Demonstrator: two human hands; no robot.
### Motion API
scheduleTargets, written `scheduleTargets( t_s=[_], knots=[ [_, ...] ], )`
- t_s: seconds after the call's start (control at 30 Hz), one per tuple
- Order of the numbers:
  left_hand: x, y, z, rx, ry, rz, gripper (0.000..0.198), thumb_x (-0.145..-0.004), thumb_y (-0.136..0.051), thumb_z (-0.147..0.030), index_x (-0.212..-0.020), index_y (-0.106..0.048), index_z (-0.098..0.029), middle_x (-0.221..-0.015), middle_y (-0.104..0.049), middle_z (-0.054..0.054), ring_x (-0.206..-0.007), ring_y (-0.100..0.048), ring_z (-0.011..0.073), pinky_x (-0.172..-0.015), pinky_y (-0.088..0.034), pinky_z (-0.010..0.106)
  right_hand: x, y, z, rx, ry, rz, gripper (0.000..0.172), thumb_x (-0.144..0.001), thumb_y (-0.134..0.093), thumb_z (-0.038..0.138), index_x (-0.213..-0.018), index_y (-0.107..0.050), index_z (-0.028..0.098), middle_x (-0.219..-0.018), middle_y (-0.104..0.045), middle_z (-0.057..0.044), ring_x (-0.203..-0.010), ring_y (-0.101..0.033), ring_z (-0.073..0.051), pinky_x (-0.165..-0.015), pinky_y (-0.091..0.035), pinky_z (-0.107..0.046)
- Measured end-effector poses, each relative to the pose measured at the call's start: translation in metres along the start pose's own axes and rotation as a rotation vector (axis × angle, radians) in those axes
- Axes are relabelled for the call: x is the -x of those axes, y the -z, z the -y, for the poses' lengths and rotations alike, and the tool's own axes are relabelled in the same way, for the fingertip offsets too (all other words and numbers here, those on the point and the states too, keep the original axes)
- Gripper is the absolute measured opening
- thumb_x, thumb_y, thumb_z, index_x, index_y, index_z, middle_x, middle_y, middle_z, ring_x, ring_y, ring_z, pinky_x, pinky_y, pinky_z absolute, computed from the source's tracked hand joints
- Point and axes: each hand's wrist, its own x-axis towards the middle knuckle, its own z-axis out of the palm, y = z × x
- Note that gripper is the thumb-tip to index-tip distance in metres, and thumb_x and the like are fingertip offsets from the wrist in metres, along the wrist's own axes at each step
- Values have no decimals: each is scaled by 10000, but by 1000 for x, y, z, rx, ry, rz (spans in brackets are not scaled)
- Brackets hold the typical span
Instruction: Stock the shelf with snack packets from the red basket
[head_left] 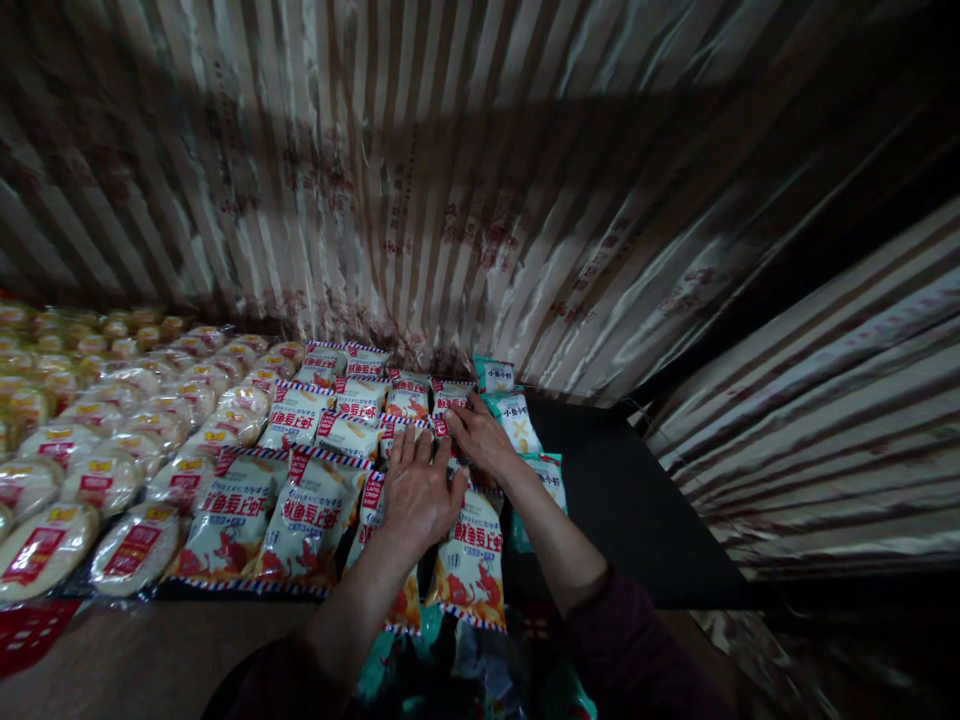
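Note:
Rows of white snack bags with red lettering and striped edges, one a front bag, lie on a black shelf. My left hand rests palm down over the bags in the middle, its fingers stretched out and touching their tops. Farther back and to the right, my right hand lies with fingers extended on a rear bag. Beside it runs a column of teal and white snack bags. My left hand partly covers the bags beneath it.
Round wrapped flat cakes fill the shelf's left side. Striped plastic sheeting hangs behind, and another sheet hangs at right. Below the front edge are teal packets and a red basket.

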Motion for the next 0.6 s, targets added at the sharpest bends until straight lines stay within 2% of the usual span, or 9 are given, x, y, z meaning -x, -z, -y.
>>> scheduleTargets(
  t_s=[0.17,0.33,0.6],
  knots=[
    [0,-3,1,1,8,-8,461,-907,-393,-418,-1239,-576,-155,-1305,-584,114,-1291,-447,303,-1099,-305,515,-7,-12,-5,19,-3,-48,494,-959,-320,435,-1300,-529,145,-1409,-441,-185,-1382,-316,-296,-1082,-329,-479],
    [-1,-3,0,16,19,25,482,-905,-399,-413,-1261,-561,-131,-1332,-557,136,-1324,-401,324,-1117,-285,514,-13,-24,-14,-21,22,-168,472,-944,-347,443,-1260,-561,166,-1384,-482,-158,-1388,-308,-293,-1099,-320,-482],
    [-3,-3,1,22,42,39,511,-906,-397,-423,-1286,-541,-111,-1357,-529,156,-1350,-360,330,-1123,-276,516,-19,-28,-12,-15,20,-129,483,-947,-337,428,-1306,-521,162,-1405,-467,-140,-1422,-222,-292,-1118,-287,-502]
  ],
)
